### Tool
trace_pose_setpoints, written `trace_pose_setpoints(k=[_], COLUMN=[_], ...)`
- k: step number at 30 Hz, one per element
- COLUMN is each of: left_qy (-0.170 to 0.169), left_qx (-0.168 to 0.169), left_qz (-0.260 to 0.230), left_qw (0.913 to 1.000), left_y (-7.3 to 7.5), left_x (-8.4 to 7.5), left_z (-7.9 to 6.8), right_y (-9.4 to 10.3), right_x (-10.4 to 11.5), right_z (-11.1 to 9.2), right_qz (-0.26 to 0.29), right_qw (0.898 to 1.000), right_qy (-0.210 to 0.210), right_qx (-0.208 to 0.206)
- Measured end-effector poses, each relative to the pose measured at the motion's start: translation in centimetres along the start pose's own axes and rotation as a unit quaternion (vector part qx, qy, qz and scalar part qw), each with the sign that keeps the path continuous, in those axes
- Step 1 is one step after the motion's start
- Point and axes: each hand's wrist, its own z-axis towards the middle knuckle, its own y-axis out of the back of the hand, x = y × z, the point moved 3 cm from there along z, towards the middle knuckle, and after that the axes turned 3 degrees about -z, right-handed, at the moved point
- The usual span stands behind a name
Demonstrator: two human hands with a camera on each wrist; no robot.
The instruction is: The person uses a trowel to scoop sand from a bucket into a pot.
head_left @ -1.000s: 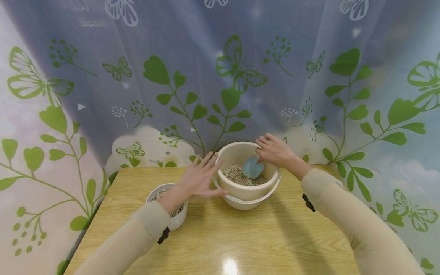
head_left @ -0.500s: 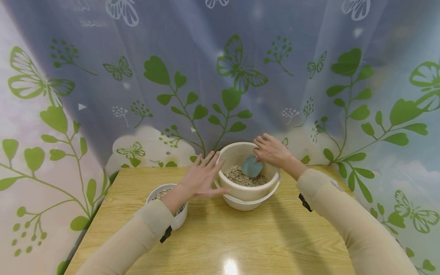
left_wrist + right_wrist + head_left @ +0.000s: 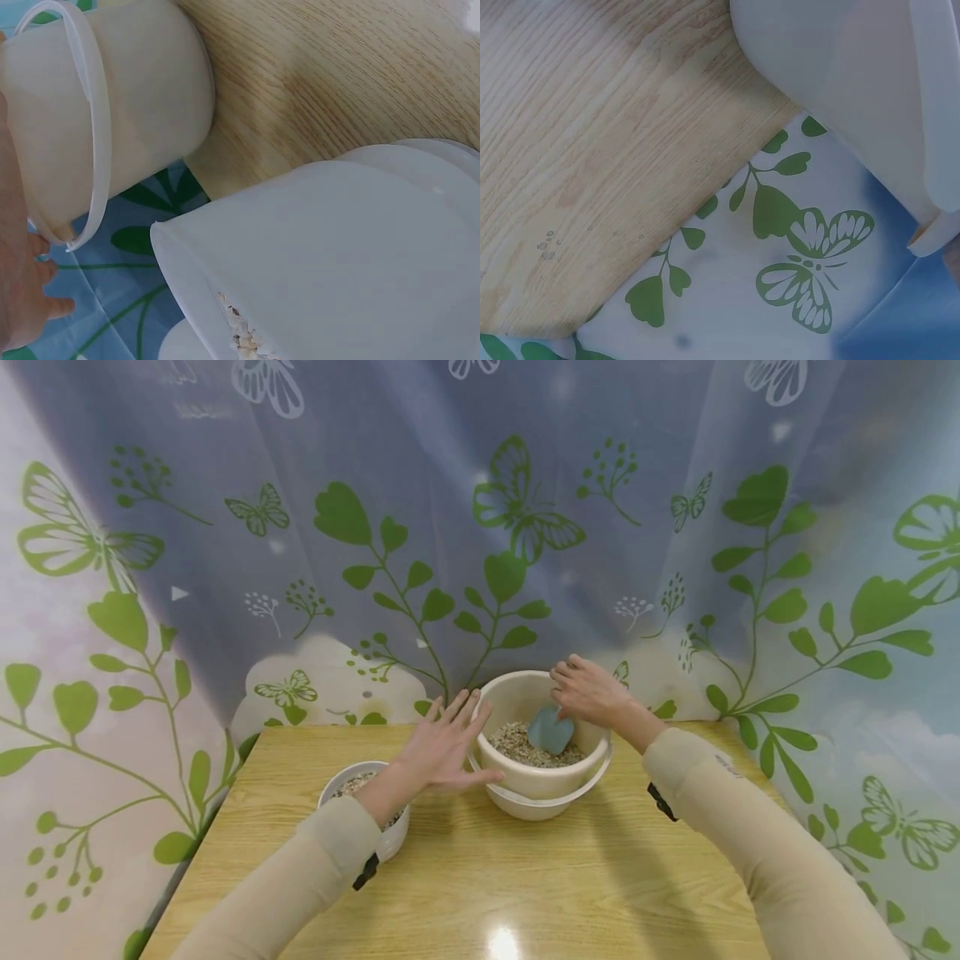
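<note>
A cream bucket [image 3: 540,782] with a white carrying handle [image 3: 517,799] lowered round its front stands at the table's back. Tan and dark granules [image 3: 513,745] lie in its bottom. Inside, a light blue scoop [image 3: 550,732] dips into the granules; my right hand [image 3: 588,693] grips it over the rim, its handle mostly hidden by the fingers. My left hand [image 3: 442,753], fingers spread and straight, rests against the bucket's left side. In the left wrist view, part of that hand [image 3: 22,285] shows beside the bucket [image 3: 154,90]. The right wrist view shows the bucket's outer wall [image 3: 825,67].
A white tub [image 3: 392,843] of similar granules stands left of the bucket, beneath my left forearm. Both stand on a wood-grain table [image 3: 570,885]. Behind it hangs a curtain [image 3: 420,468] printed with leaves and butterflies, close to the bucket's back.
My right hand has shifted slightly left over the bucket, and the scoop has turned and sunk a little in the granules. The left hand stays nearly still at the bucket's side.
</note>
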Motion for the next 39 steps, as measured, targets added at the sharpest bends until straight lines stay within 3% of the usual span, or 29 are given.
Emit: trace_pose_setpoints(k=[7, 21, 39], left_qy=[-0.003, -0.001, 0.006], left_qx=[-0.005, -0.011, -0.009], left_qz=[0.007, 0.008, 0.006], left_qw=[1.0, 0.9999, 0.9999], left_y=[-0.2, -0.1, -0.2], left_x=[-0.1, -0.2, -0.2], left_z=[0.0, 0.0, 0.0], right_y=[0.0, 0.0, 0.6], right_x=[0.0, 0.3, 1.7], right_z=[0.1, 0.3, 0.5], right_qz=[0.017, 0.041, 0.034], right_qw=[1.0, 0.999, 0.998], right_qy=[0.003, 0.009, 0.007], right_qx=[0.024, 0.027, 0.051])
